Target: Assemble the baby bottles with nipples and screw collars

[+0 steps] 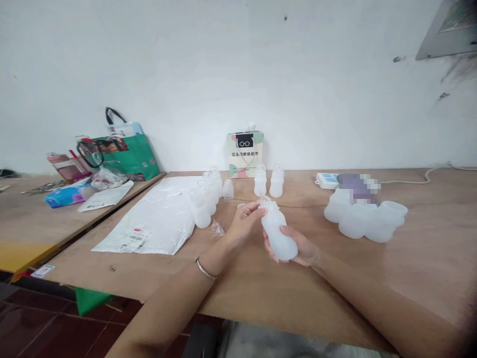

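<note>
Translucent white, the feeding bottle [278,234] is held tilted over the table [238,283], its body wrapped by the right hand [304,247], apparently for steadiness, while its top is pinched by the left hand [244,222].

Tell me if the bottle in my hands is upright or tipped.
Tipped: the bottle slants in the right hand, its top end left of its rounded base, with the left hand touching near the top.
</note>
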Demonstrator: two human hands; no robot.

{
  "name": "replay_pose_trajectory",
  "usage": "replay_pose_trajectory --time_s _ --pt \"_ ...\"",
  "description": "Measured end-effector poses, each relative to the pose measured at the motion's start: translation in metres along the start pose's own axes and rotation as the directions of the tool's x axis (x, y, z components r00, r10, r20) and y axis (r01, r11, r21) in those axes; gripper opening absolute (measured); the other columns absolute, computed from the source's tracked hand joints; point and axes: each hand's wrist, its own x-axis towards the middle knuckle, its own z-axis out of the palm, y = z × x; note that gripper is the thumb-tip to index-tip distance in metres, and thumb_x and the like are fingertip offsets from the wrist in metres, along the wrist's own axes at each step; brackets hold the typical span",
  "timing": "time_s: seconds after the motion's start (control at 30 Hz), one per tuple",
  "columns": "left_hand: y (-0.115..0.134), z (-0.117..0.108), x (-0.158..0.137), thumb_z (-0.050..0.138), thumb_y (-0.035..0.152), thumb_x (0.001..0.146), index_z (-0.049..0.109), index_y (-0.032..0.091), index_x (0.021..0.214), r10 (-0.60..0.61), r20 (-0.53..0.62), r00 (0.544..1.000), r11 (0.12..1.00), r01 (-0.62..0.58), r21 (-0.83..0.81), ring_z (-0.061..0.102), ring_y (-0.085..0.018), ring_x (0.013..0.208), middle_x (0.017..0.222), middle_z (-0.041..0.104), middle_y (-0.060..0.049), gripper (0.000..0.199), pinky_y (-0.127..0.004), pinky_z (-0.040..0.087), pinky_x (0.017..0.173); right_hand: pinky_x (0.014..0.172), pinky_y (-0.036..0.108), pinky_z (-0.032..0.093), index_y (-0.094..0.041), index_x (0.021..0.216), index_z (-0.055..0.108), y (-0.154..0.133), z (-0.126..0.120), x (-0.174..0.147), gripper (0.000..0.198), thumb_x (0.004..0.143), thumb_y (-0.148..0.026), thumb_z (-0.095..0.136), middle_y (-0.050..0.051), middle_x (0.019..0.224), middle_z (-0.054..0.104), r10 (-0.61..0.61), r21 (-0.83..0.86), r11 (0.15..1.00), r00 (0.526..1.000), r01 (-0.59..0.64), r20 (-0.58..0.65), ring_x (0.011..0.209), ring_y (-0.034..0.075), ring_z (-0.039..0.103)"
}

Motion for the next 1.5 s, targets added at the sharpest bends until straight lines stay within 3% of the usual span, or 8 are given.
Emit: replay_pose_trajectory --time_s 0.3,0.47,0.63,0.83,1.17,1.27,1.33,1.5 --pt "0.002 0.000 -0.001 0.048 0.046 0.083 0.058 0.013 0.111 -0.017 0.091 0.996 1.000 0.018 -0.013 0.045 -0.006 0.048 0.078 0.064 -0.006 0.045 -0.021 0.036 0.047 0.052 0.025 0.042 -0.017 0.094 0.052 0.007 0.005 0.005 0.040 0.075 -0.052 0.057 0.004 0.070 0.064 -0.100 -0.095 0.992 0.986 0.088 -0.133 0.059 0.014 0.059" --pt "0.008 -0.012 0.003 0.039 0.045 0.088 0.053 0.020 0.119 0.023 -0.022 0.999 0.972 -0.018 0.233 0.061 -0.015 0.086 0.102 0.064 -0.007 0.042 -0.028 0.046 0.076 0.075 0.031 0.046 -0.021 0.108 0.047 0.011 -0.006 0.011 0.044 0.073 -0.040 0.065 0.005 0.095 0.062 -0.323 -0.465 0.881 0.834 0.091 -0.448 0.086 0.018 0.059" --pt "-0.003 -0.048 0.026 0.043 0.036 0.086 0.050 0.018 0.118 0.227 -0.371 0.900 0.813 0.035 0.582 0.050 -0.021 0.114 0.123 0.054 -0.010 0.036 -0.037 0.041 0.093 0.088 0.039 0.044 -0.019 0.119 0.040 0.020 -0.022 0.019 0.058 0.070 -0.037 0.066 0.008 0.104 0.060 -0.390 -0.626 0.780 0.774 -0.012 -0.500 0.099 0.022 0.056" --pt "-0.017 -0.069 0.067 0.044 0.012 0.079 0.033 0.004 0.129 0.254 -0.439 0.862 0.401 0.319 0.859 0.038 -0.026 0.124 0.130 0.042 -0.020 0.052 -0.039 0.031 0.103 0.097 0.044 0.038 -0.019 0.128 0.036 0.026 -0.028 0.022 0.067 0.070 -0.038 0.065 0.011 0.120 0.055 -0.419 -0.696 0.715 0.762 -0.059 -0.494 0.115 0.026 0.049" --pt "-0.006 -0.071 0.092 0.045 0.009 0.079 0.051 0.010 0.110 0.224 -0.556 0.800 0.351 0.466 0.812 0.048 -0.032 0.114 0.114 0.056 -0.020 0.032 -0.048 0.034 0.093 0.096 0.042 0.040 -0.020 0.130 0.038 0.023 -0.024 0.019 0.068 0.070 -0.038 0.065 0.010 0.122 0.056 -0.442 -0.723 0.688 0.757 -0.057 -0.481 0.113 0.025 0.051" --pt "0.020 -0.056 0.079 0.045 0.018 0.083 0.046 0.018 0.116 0.351 -0.481 0.804 0.402 0.334 0.852 0.044 -0.026 0.119 0.122 0.053 -0.012 0.033 -0.046 0.030 0.100 0.095 0.041 0.041 -0.020 0.132 0.036 0.021 -0.021 0.019 0.069 0.070 -0.037 0.064 0.010 0.122 0.056 -0.445 -0.727 0.684 0.759 -0.055 -0.476 0.112 0.024 0.052" --pt "0.039 -0.042 0.065 0.046 0.026 0.085 0.045 0.018 0.116 0.450 -0.338 0.827 0.539 0.051 0.841 0.049 -0.022 0.113 0.121 0.054 -0.010 0.032 -0.040 0.034 0.097 0.094 0.041 0.041 -0.020 0.131 0.037 0.020 -0.019 0.019 0.068 0.070 -0.036 0.064 0.010 0.121 0.057 -0.457 -0.735 0.677 0.755 -0.047 -0.469 0.111 0.024 0.053" --pt "0.053 -0.014 0.025 0.048 0.034 0.085 0.051 0.021 0.114 0.423 -0.049 0.905 0.688 -0.286 0.667 0.054 -0.017 0.103 0.115 0.058 -0.007 0.032 -0.032 0.041 0.089 0.091 0.041 0.042 -0.020 0.127 0.040 0.022 -0.018 0.021 0.063 0.071 -0.037 0.064 0.009 0.118 0.059 -0.472 -0.750 0.659 0.749 -0.051 -0.465 0.107 0.024 0.055"
